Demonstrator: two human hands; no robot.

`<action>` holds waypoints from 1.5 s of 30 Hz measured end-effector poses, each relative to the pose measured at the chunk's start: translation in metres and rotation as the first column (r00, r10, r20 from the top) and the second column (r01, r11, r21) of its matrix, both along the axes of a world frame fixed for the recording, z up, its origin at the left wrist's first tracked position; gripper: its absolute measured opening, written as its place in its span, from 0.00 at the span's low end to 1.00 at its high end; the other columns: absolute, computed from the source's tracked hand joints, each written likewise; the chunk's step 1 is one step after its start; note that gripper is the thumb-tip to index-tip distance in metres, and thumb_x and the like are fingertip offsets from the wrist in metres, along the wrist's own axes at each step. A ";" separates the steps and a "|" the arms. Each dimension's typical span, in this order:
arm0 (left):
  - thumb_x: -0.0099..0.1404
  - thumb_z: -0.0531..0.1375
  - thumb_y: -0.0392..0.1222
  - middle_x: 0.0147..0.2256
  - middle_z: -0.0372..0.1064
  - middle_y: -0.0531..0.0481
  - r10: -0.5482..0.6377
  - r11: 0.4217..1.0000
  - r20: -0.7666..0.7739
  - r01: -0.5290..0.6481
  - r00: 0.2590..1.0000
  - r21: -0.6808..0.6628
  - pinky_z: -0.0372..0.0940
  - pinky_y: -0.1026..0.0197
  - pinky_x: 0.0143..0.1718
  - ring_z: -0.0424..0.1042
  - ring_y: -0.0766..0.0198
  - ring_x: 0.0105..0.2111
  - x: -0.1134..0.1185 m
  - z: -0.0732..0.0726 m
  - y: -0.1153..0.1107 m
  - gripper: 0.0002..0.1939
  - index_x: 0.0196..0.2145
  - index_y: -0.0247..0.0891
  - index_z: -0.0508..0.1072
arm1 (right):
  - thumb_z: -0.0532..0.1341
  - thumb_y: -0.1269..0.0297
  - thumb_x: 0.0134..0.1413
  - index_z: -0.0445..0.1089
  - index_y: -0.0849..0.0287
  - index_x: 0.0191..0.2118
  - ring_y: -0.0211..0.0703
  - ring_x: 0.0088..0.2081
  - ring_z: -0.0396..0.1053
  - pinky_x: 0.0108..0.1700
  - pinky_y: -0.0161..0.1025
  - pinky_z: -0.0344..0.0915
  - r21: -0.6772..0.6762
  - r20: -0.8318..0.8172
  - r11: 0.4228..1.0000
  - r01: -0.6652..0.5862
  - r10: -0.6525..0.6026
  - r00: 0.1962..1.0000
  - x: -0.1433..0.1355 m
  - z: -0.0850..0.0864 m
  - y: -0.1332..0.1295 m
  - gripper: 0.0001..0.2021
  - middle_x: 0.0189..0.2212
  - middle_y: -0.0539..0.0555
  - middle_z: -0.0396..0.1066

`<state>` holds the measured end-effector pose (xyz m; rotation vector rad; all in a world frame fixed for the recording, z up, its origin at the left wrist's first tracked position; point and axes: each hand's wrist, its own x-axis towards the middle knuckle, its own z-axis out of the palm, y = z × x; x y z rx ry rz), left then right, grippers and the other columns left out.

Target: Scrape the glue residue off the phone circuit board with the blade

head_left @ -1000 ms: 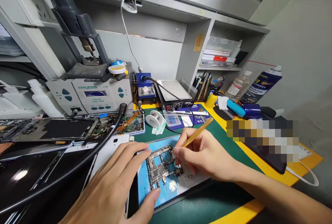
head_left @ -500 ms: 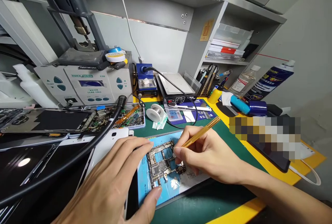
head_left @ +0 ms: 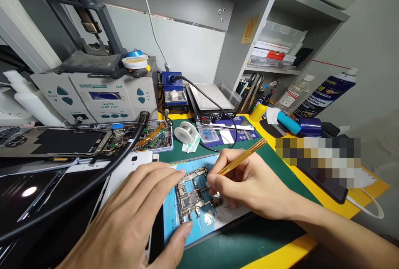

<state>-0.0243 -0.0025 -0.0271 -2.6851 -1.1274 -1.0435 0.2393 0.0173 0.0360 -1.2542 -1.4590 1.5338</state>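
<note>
A phone circuit board [head_left: 191, 199] lies on a blue and white sheet [head_left: 199, 234] at the lower middle. My left hand [head_left: 137, 215] rests at its left side, thumb and fingers apart, with fingertips at the board's upper left edge and the thumb near its lower left corner. Between the thumb and fingers of my right hand [head_left: 246, 182] is a slim golden tool [head_left: 245, 157], tilted with its back end up to the right. The tool's tip is hidden behind my fingers, over the right part of the board.
A black hose [head_left: 115, 165] crosses the phones at left, before the hot-air station [head_left: 106, 99]. Behind the green mat [head_left: 274, 161] stand a soldering-iron stand [head_left: 174, 94] and a heating plate [head_left: 212, 99]. A solder spool [head_left: 185, 133] sits nearer. Bottles and a phone [head_left: 324, 182] are at right.
The view has shifted slightly, so the station and hose appear farther left. Both hands keep nearly the same pose at the board, and the golden tool is still held.
</note>
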 end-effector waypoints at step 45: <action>0.70 0.69 0.55 0.55 0.83 0.44 0.023 0.999 0.092 -0.019 0.995 -0.044 0.78 0.41 0.66 0.80 0.41 0.62 0.011 -0.003 -0.006 0.26 0.62 0.47 0.79 | 0.69 0.74 0.65 0.67 0.53 0.36 0.36 0.22 0.67 0.26 0.35 0.64 0.764 0.281 0.628 -0.151 -0.114 0.953 0.007 -0.019 -0.025 0.13 0.25 0.47 0.75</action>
